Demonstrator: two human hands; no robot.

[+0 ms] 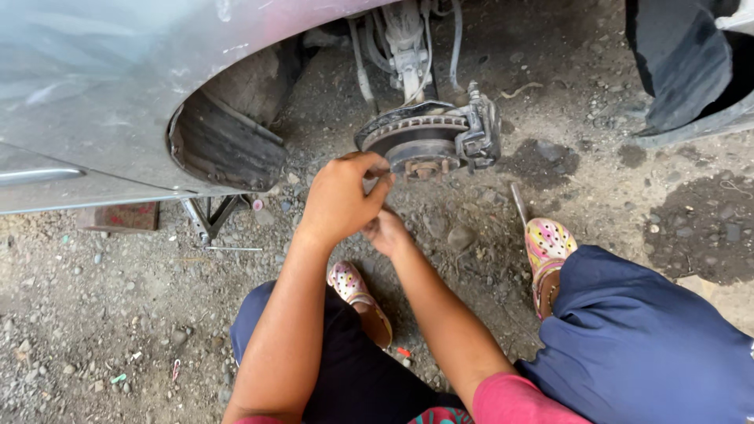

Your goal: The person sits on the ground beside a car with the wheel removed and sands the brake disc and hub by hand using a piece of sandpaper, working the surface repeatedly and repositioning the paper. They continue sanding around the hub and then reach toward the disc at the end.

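The brake disc [416, 137] hangs bare in the wheel arch of a grey car [94, 86], its caliper [481, 129] on the right side. The left hand [342, 200] reaches up with curled fingers, its fingertips at the disc's lower left edge; whether they pinch anything cannot be told. The right hand [386, 232] sits just below it, loosely closed and mostly hidden. Open gravel ground [118, 314] lies all around. A scissor jack [208, 218] stands to the left under the sill, and a metal tool [519, 204] lies beside the patterned clog [547, 243].

scissor jack [206, 218] under grey car body [94, 86]; gravel ground [94, 314]
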